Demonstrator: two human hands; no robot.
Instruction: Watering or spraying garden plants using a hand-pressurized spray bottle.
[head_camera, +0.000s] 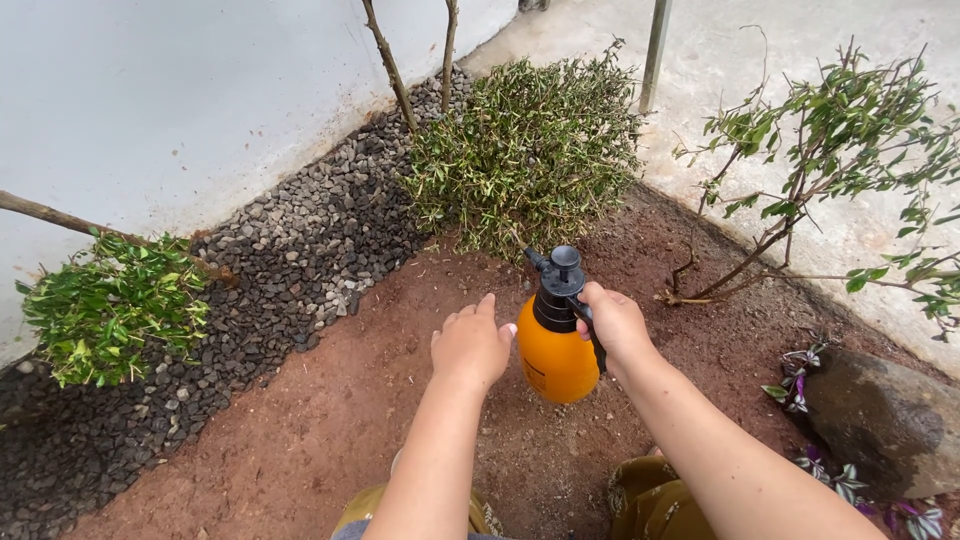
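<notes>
Right hand (612, 322) is wrapped round the handle of the orange sprayer (556, 345), held above the red soil (330, 400), nozzle facing the bush (530, 150). Left hand (470, 345) hovers loose just beside it, holding nothing. I see no spray; the soil looks dry, so watering looks barely started.

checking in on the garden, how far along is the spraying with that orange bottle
Early, it seems. Done: nothing shows wet; the red soil looks dry. In hand: the right hand grips the orange spray bottle by its black handle, nozzle toward the low shrub; the left hand hovers open beside it. Left: apparently all the plants.
</notes>
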